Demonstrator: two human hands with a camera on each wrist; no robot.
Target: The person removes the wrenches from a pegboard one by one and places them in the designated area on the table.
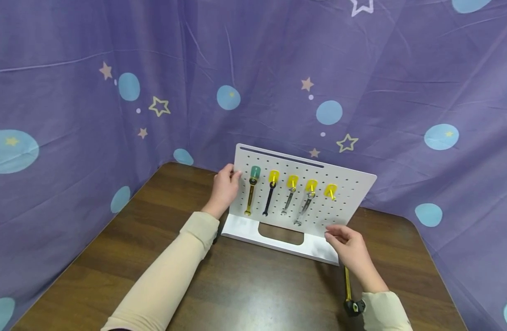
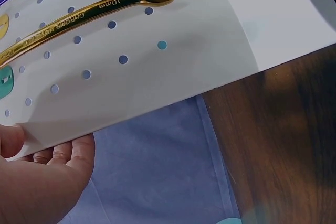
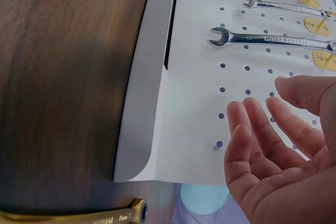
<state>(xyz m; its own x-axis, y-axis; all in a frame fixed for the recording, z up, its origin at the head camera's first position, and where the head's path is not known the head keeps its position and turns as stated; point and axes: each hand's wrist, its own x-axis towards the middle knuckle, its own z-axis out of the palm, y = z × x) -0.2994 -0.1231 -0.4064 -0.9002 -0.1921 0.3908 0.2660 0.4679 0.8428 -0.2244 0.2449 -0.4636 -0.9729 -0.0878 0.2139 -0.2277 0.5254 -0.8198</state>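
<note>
A white pegboard stands tilted back on the table, with its left edge pinched between the thumb and fingers of my left hand. From a green hook hangs a gold combination wrench, marked 10mm in the left wrist view. To its right hang a dark blue wrench and two silver wrenches on yellow hooks. The rightmost yellow hook bears nothing. My right hand hovers before the board's lower right, its fingers loosely bent and holding nothing.
Another gold wrench lies on the brown wooden table, beside my right wrist. A purple curtain with stars and blue dots hangs behind the board and along the left side. The board's base has a cut-out slot.
</note>
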